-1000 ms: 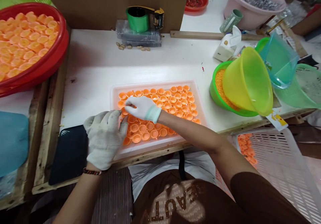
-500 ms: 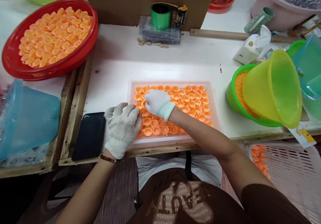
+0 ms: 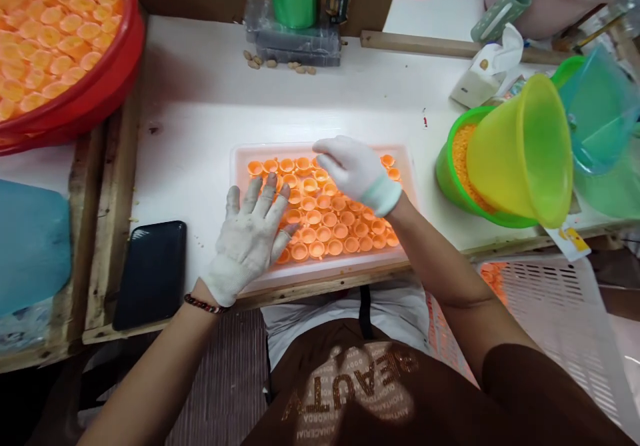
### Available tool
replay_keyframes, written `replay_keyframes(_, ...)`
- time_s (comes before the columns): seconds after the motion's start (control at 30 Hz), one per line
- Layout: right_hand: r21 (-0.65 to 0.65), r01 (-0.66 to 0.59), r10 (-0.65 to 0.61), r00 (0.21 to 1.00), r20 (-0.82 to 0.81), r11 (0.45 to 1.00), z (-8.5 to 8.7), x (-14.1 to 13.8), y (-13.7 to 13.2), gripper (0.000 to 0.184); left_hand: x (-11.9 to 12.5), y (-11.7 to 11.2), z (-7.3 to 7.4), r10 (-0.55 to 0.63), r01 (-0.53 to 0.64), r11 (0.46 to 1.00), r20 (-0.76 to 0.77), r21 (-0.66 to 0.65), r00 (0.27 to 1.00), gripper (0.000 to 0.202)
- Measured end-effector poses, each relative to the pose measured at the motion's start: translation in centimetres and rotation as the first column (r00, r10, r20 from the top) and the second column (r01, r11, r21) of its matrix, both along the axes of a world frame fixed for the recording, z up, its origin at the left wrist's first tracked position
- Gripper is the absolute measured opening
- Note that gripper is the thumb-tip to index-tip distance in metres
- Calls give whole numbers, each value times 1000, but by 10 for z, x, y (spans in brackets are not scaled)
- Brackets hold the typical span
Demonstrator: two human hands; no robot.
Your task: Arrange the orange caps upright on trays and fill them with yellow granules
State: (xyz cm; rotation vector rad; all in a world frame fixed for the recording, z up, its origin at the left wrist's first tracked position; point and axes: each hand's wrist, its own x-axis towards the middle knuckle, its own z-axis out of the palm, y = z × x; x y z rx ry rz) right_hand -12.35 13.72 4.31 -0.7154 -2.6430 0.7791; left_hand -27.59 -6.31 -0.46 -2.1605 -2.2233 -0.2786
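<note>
A shallow white tray (image 3: 320,274) holds rows of small orange toy cups (image 3: 323,234), most with their mouths up. My left hand (image 3: 245,243), in a white glove, spreads its fingers over the tray's left side, the fingertips at the leftmost cups. Above the far middle of the tray is my right hand (image 3: 353,169), gloved too, fingers stretched to the left with the thumb apart. Nothing shows in either hand. The right hand and wrist hide some cups beneath them.
At the far left, a red basin (image 3: 131,39) is heaped with orange cups. A dark tray (image 3: 150,276) lies left of my hand. To the right, a yellow bucket (image 3: 500,146) leans in a green one (image 3: 445,166). A tape dispenser (image 3: 295,3) stands at the back.
My left hand has opened and spread its fingers. My right hand has risen from among the cups, moved right and away, and its closed fingers have straightened. The view has shifted.
</note>
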Motion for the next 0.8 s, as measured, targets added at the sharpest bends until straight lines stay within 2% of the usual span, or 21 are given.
replay_keyframes(0.07, 26, 101, -98, 992, -80, 995, -2, 40, 9, 32, 6, 7, -4, -55, 55, 997, 12, -54, 998, 72)
replay_keyframes(0.17, 70, 240, -230, 965, -123, 968, -7, 105, 13, 34, 10, 13, -6, -83, 86, 994, 47, -75, 995, 67)
replay_keyframes(0.27, 135, 378, -356, 921, -159, 916, -16, 161, 9, 33, 16, 19, -5, -113, 113, 994, 67, 7, 991, 67)
replay_keyframes(0.37, 178, 478, -432, 869, -242, 860, -32, 195, 2, 33, 27, 30, -9, -228, 225, 973, 68, 53, 971, 70)
replay_keyframes(0.43, 155, 508, -459, 847, -269, 847, -46, 205, -3, 34, 35, 39, -14, -311, 310, 950, 68, 19, 948, 66)
replay_keyframes(0.53, 21, 549, -528, 812, -249, 836, -64, 206, -11, 39, 41, 47, -17, -368, 370, 928, 47, -44, 928, 60)
replay_keyframes(0.7, -207, 655, -687, 699, -200, 726, -78, 203, -18, 47, 51, 51, -2, -370, 370, 929, 8, 13, 929, 61)
replay_keyframes(0.8, -411, 638, -743, 645, -176, 651, -85, 208, -14, 57, 64, 66, 9, -381, 381, 924, 18, 33, 924, 56)
